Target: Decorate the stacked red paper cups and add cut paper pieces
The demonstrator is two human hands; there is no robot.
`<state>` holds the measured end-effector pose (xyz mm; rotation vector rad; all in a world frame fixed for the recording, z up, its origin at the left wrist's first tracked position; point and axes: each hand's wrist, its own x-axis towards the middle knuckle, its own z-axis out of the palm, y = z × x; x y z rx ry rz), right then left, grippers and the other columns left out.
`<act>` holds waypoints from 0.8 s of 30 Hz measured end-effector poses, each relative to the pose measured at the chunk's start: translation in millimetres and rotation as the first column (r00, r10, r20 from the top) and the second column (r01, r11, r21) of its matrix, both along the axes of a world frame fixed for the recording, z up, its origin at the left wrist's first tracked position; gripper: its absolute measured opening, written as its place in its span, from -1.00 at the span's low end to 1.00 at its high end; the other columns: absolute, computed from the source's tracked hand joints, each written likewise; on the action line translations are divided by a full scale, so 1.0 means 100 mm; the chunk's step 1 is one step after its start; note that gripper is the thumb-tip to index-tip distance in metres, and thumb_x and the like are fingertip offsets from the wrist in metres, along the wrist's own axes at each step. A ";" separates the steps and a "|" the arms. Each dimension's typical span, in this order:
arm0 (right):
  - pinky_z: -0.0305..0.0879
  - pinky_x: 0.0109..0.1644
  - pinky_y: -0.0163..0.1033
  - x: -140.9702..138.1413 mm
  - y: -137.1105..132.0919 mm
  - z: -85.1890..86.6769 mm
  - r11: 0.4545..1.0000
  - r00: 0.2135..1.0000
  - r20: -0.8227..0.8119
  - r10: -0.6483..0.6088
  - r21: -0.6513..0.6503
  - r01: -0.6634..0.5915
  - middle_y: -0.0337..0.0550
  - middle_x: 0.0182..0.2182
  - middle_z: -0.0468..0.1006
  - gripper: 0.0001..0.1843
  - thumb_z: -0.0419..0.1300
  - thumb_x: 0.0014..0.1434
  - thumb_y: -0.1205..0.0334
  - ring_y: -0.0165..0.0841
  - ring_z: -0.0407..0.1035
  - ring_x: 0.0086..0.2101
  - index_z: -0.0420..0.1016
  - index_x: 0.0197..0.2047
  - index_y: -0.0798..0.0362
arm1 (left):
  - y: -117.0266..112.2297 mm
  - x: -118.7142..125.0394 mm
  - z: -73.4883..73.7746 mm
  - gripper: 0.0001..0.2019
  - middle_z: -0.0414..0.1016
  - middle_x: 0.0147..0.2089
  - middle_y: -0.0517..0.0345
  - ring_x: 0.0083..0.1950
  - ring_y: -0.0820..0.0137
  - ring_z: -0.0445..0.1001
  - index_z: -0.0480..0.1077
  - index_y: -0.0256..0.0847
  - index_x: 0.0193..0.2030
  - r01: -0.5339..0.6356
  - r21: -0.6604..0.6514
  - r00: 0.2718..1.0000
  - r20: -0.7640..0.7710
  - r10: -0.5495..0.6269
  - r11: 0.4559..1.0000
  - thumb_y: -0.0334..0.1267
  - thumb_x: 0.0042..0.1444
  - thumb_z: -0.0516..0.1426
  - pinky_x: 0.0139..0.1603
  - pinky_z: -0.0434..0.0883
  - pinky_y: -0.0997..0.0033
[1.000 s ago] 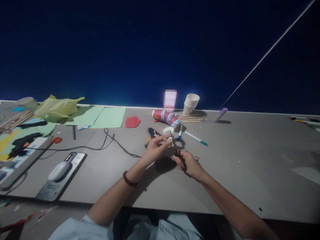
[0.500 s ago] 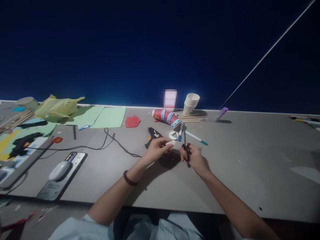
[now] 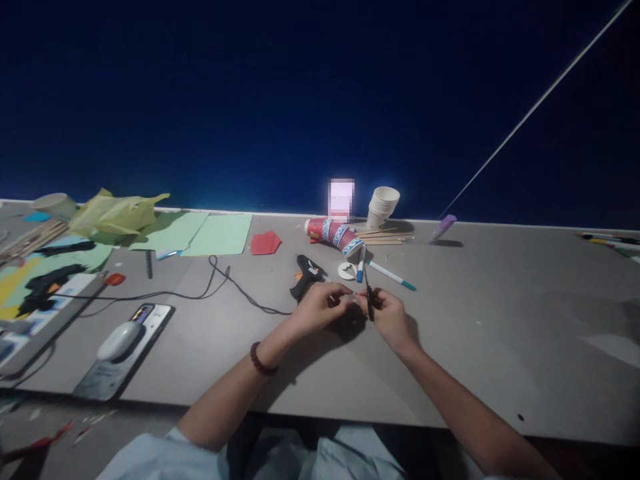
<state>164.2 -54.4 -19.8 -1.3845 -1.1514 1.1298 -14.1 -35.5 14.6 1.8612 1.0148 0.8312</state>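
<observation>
My right hand (image 3: 393,320) is closed around a pair of dark scissors (image 3: 369,297), whose blades point away from me. Close beside it, my left hand (image 3: 320,308) pinches a small white paper piece, mostly hidden by the fingers. The fingertips of both hands nearly meet by the scissors. Just beyond them lie a white disc (image 3: 347,271) with a dark mark, a blue-capped marker (image 3: 360,272) and a green-capped marker (image 3: 395,276). A black glue gun (image 3: 307,277) rests beyond my left hand.
Behind lie joined red-and-blue patterned paper cups (image 3: 335,235), stacked white cups (image 3: 383,205) and wooden sticks (image 3: 385,237). Red paper (image 3: 265,243) and green sheets (image 3: 220,235) are further left. A phone (image 3: 107,373) bears a white case (image 3: 119,340), near a power strip (image 3: 55,320) and black cord (image 3: 240,299).
My left hand has moved slightly right and down, bringing the white paper piece closer to the scissors. The scissors have shifted a little towards me and turned.
</observation>
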 end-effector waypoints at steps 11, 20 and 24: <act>0.36 -0.33 -0.25 -0.03 -0.11 0.05 0.983 0.960 0.270 -0.079 0.184 0.030 -0.15 -0.46 0.57 -0.82 0.25 -0.01 0.06 -0.30 0.40 -0.43 0.51 -0.41 -0.01 | -0.04 0.04 -0.04 -0.82 0.58 -0.32 0.09 -0.36 0.44 0.45 0.56 -0.30 -0.25 0.005 -0.091 0.997 0.074 0.002 0.996 -0.34 0.07 0.14 -0.36 0.34 0.52; 0.36 -0.33 -0.23 0.00 -0.08 0.00 0.987 0.964 0.262 -0.050 0.158 0.008 -0.19 -0.49 0.57 -0.83 0.23 -0.02 0.07 -0.29 0.43 -0.46 0.52 -0.39 -0.03 | -0.04 0.05 -0.02 -0.78 0.59 -0.30 0.06 -0.39 0.44 0.43 0.56 -0.30 -0.23 0.061 -0.134 0.997 0.063 -0.053 0.989 -0.29 0.11 0.11 -0.40 0.32 0.51; 0.35 -0.35 -0.24 0.01 -0.05 0.05 0.996 0.988 0.155 -0.008 0.088 -0.005 -0.16 -0.48 0.58 -0.74 0.27 -0.03 -0.02 -0.30 0.42 -0.46 0.52 -0.38 0.01 | -0.02 0.02 -0.03 -0.75 0.60 -0.27 0.01 -0.42 0.44 0.42 0.57 -0.32 -0.17 0.003 -0.129 0.999 0.052 0.003 0.992 -0.27 0.07 0.15 -0.42 0.33 0.48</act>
